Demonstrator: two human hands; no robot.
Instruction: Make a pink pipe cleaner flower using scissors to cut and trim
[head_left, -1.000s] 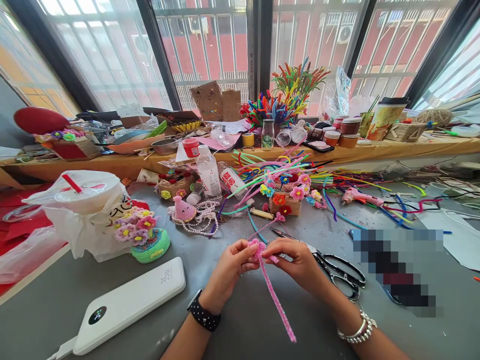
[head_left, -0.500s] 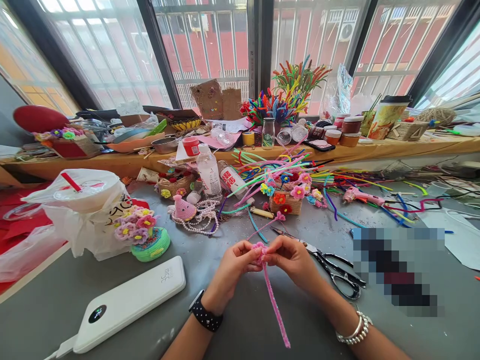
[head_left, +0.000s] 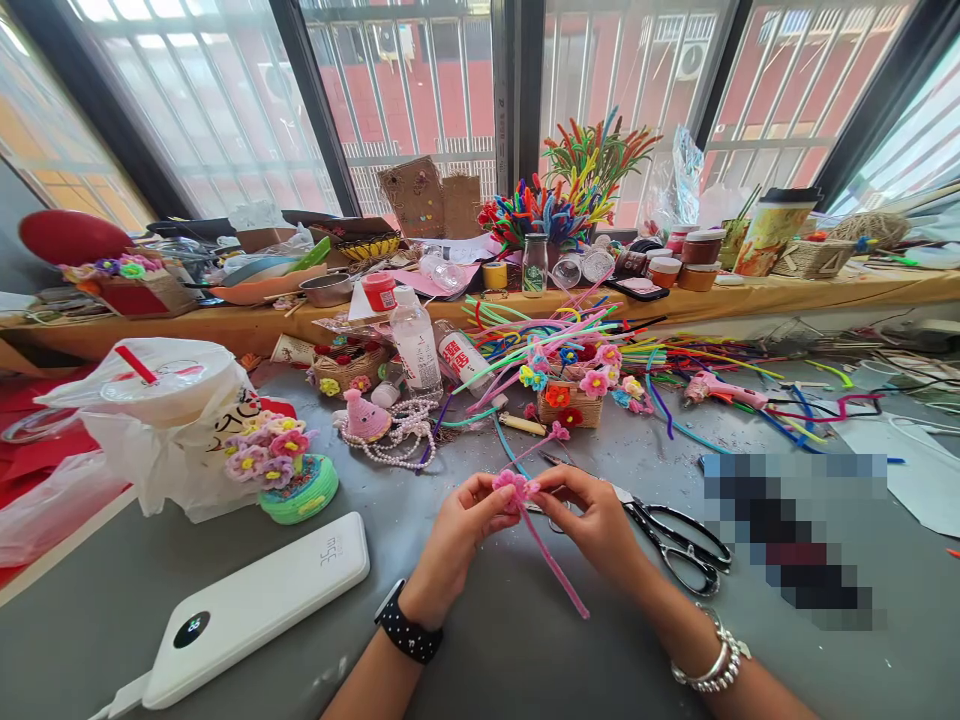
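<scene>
Both my hands meet over the grey table, pinching a pink pipe cleaner (head_left: 551,560). Its top end is curled into a small flower shape between my fingertips, and the loose stem runs down and to the right. My left hand (head_left: 461,540) wears a black watch and holds the curled end from the left. My right hand (head_left: 592,520), with silver bracelets, grips it from the right. Black scissors (head_left: 671,545) lie on the table just right of my right hand.
A white power bank (head_left: 255,605) lies at the front left. Beside it are a green base with pipe-cleaner flowers (head_left: 289,470) and a bagged drink cup (head_left: 169,400). A flower basket (head_left: 574,395), loose pipe cleaners, bottles and a pink glue gun (head_left: 720,392) crowd the back.
The pipe cleaner's loose stem has swung from pointing down toward me to slanting out to the right. My hands have stayed together and shifted slightly up.
</scene>
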